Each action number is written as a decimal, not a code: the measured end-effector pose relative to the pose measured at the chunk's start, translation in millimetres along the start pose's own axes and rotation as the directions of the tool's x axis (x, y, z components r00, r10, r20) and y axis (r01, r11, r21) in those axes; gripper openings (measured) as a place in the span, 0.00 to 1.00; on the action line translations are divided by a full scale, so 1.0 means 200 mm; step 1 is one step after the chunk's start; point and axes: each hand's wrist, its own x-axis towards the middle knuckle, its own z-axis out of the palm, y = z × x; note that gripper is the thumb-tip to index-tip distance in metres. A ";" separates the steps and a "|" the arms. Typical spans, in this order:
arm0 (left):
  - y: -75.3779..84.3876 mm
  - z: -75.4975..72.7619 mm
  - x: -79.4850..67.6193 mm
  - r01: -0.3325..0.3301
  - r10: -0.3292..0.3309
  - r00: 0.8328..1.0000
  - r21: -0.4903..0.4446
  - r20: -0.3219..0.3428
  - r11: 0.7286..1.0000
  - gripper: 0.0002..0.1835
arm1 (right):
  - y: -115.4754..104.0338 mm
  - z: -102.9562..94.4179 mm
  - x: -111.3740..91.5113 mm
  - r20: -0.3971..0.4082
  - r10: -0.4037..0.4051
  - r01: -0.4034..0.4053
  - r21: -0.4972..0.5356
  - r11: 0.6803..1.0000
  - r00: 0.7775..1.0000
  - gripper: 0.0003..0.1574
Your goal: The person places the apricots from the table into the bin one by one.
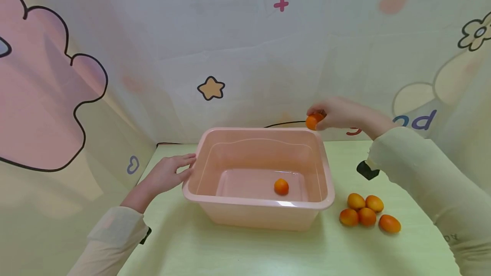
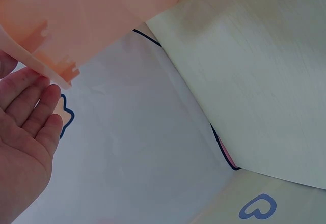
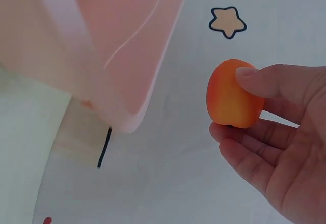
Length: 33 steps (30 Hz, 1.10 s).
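Observation:
My right hand (image 1: pixel 335 113) holds a small orange-yellow, apricot-like fruit (image 3: pixel 234 94) between thumb and fingers. In the head view it is over the far right corner of a pink plastic basin (image 1: pixel 264 201); the right wrist view shows the fruit beside the basin's rim (image 3: pixel 137 122). With its fingers fairly straight, my left hand (image 1: pixel 166 173) touches the basin's left rim. The left wrist view shows this hand (image 2: pixel 25 117) with its fingertips right at the rim's edge. One similar orange fruit (image 1: pixel 281 186) lies on the basin floor, right of the middle.
Several more orange fruits (image 1: pixel 367 217) lie on the pale green table (image 1: pixel 245 254) right of the basin, most touching, one (image 1: pixel 389 223) a little apart. A light cloth with a printed star (image 1: pixel 211 88) hangs behind the table. The right sleeve (image 1: pixel 426 182) reaches over the table's right side.

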 end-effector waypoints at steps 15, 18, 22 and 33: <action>-0.01 0.01 0.00 0.008 -0.008 1.000 -0.011 0.001 1.000 0.22 | -0.23 0.09 0.20 0.108 -0.094 0.102 -0.070 0.992 0.990 0.11; -0.01 0.00 0.00 0.006 -0.006 1.000 -0.012 -0.001 1.000 0.22 | -0.26 0.13 0.23 0.125 -0.101 0.108 -0.048 0.993 0.987 0.11; -0.01 0.00 0.00 0.003 -0.003 1.000 -0.005 -0.004 1.000 0.23 | -0.29 0.18 0.27 0.144 -0.112 0.114 -0.010 0.993 0.983 0.12; -0.01 0.00 0.00 0.006 -0.006 1.000 0.000 -0.003 1.000 0.23 | -0.32 0.38 0.37 0.259 -0.039 0.015 0.093 0.996 0.965 0.15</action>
